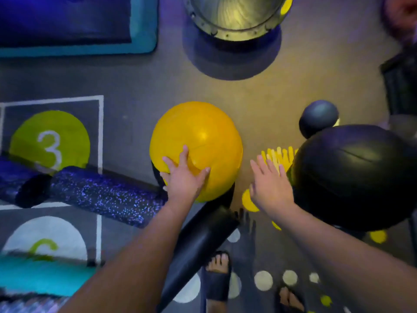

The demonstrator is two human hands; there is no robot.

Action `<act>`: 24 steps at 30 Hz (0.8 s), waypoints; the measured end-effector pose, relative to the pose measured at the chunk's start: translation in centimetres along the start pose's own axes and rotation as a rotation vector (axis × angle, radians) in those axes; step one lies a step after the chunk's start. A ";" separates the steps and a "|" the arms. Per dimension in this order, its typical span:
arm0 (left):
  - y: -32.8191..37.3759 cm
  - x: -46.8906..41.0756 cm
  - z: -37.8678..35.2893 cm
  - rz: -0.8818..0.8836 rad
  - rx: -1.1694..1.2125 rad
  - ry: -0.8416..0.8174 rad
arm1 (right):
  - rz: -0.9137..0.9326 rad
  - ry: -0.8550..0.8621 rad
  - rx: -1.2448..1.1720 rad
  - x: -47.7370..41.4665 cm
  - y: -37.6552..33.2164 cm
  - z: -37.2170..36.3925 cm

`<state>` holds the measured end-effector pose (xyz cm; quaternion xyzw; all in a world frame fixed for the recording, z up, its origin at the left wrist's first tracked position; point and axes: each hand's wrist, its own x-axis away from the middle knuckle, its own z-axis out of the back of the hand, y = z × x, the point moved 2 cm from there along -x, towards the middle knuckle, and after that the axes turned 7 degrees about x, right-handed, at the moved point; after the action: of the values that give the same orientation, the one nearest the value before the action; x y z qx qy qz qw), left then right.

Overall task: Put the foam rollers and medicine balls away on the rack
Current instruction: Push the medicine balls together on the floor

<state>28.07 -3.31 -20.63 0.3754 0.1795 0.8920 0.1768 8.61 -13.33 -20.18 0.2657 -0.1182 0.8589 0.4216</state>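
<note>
A: What's underfoot?

B: A grey carpeted floor (140,91) with painted circles and numbers. A teal-edged mat (144,30) is cut off at the top left, and a shiny metal drum (234,16) at the top edge.

A: And the balls?

B: A smooth, glossy yellow medicine ball (203,136) sits in the middle of the floor. The left hand (184,179) lies flat on its near side, fingers spread. To the right is a large black ball (356,175), leathery with a seam, and beyond it a small dark matte ball (318,117).

A: The other hand?

B: The right hand (269,188) is held flat with straight fingers and grips nothing. It is just beside the large black ball, but I cannot tell if it touches.

A: Rollers?

B: A speckled foam roller (106,195), black flecked with blue, lies left of the yellow ball. A smooth black roller (198,245) runs under the left forearm, its far end hidden behind the ball.

A: Anything unclear?

B: A yellow spiky thing (282,155) is half hidden by the right hand. The lower left corner is blurred.
</note>
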 end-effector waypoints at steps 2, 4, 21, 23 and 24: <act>3.5 -0.2 -0.1 -0.095 -0.078 0.010 | -0.134 0.050 0.018 -0.1 4.6 1.7; 6.5 -1.0 -0.1 -0.217 0.063 -0.072 | -0.280 0.062 0.005 -0.2 9.8 2.8; 25.3 -2.9 -14.3 -0.089 -0.086 -0.058 | -0.515 -0.400 -0.323 -4.0 31.1 1.9; 29.7 -3.4 -16.0 -0.161 -0.237 -0.003 | -0.492 -0.431 -0.360 -4.7 32.2 2.1; 31.7 -3.6 -16.9 -0.194 -0.312 0.004 | -0.489 -0.441 -0.381 -5.0 32.6 2.4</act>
<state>12.29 -35.75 -19.51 0.3224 0.0748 0.8885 0.3179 -13.68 -37.73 -20.26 0.3813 -0.2969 0.6178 0.6203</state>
